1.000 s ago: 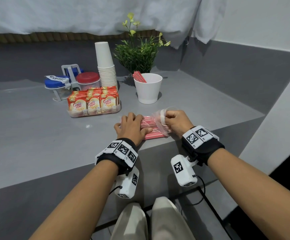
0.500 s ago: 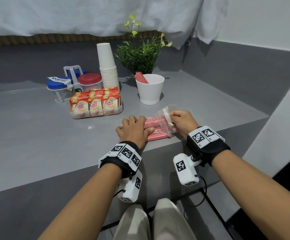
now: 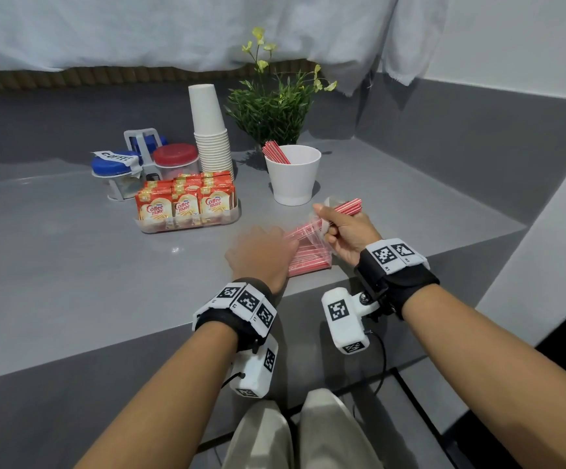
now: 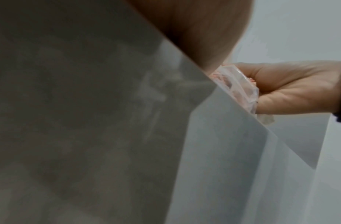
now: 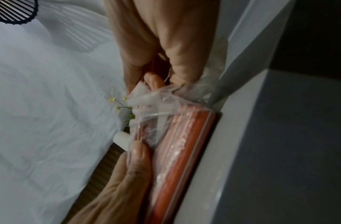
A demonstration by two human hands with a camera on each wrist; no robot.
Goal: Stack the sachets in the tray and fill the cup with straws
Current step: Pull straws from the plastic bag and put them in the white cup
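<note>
A clear plastic bag of red straws [image 3: 308,257] lies at the table's near edge. My left hand [image 3: 266,247] presses flat on its left part, blurred in the head view. My right hand [image 3: 327,220] grips a bunch of red straws [image 3: 349,208] lifted partly out of the bag's open end, plastic bunched at its fingers [image 5: 166,63]. The white cup [image 3: 293,177] stands just beyond, a few straws [image 3: 274,152] leaning inside. Left of it, the clear tray [image 3: 186,228] holds upright Coffee mate sachets [image 3: 185,206].
A stack of paper cups [image 3: 212,130] and a potted plant [image 3: 271,110] stand behind the tray and cup. Jars with blue and red lids [image 3: 173,159] sit in a rack at the back left. The grey table [image 3: 54,258] ends at a wall on the right.
My right hand has risen and drawn a bunch of straws up out of the bag's mouth. My left hand stays pressed on the bag.
</note>
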